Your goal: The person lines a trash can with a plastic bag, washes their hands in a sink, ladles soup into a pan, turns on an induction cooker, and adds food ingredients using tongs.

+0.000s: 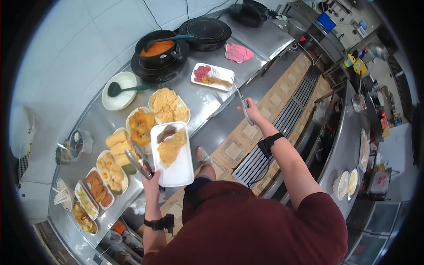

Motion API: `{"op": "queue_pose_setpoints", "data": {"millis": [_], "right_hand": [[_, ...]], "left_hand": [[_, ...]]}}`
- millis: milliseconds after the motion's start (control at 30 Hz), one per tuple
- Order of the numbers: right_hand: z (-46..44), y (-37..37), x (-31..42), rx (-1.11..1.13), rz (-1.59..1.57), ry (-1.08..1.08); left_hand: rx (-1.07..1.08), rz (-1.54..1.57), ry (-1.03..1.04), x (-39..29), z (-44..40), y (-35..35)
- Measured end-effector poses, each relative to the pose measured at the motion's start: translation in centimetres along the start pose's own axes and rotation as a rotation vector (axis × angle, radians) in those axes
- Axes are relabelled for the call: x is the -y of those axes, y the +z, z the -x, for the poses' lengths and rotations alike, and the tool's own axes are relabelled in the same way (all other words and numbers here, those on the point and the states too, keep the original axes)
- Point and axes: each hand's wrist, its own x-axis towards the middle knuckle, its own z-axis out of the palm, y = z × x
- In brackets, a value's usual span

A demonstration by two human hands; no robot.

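My left hand (151,182) is closed around metal tongs (140,162) at the counter's front edge. Right beside it, a white tray (179,176) juts past the edge, carrying a breaded cutlet (171,148) and a brown piece (167,133). Whether my left fingers also grip this tray, I cannot tell. Out over the aisle, my right hand (252,111) is closed on grey-handled scissors (245,109), whose blades point toward a smaller white tray (213,85). That tray holds pink pieces, white shreds and a fried strip (217,81).
Several dishes of fried food, including a cutlet pile (167,105), line the steel counter (99,128). Behind them are a bowl with a green ladle (115,89), a black pot of orange sauce (155,49) and a pink cloth (239,52). A floor grate (282,119) runs along the aisle.
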Motion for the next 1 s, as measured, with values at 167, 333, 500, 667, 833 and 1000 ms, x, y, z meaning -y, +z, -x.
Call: {"op": "queue_pose_setpoints", "data": {"millis": [167, 333, 500, 667, 833, 1000], "right_hand": [[-10.1, -1.5, 3.4, -0.149, 0.255, -0.069], [-19.7, -1.8, 4.7, -0.043, 0.434, -0.195], [-25.6, -0.3, 5.2, 0.266, 0.489, -0.389], [-29.4, -1.2, 4.5, 0.401, 0.393, -0.511], [-33.2, -5.0, 2.7, 0.49, 0.324, -0.52], [-37.0, -11.0, 1.3, 0.525, 0.119, -0.587]], "left_hand": [[0.076, -0.027, 0.003, -1.0, -6.8, 9.9], [-0.035, -0.158, 0.034, -2.2, -10.1, 15.6], [-0.189, -0.082, 0.002, -1.6, -10.7, 20.6], [-0.465, 0.067, -0.042, -0.3, -9.8, 28.8], [-0.639, 0.122, -0.071, 2.4, -11.2, 35.3], [-0.681, 0.19, -0.097, 3.1, -13.0, 37.0]]}}
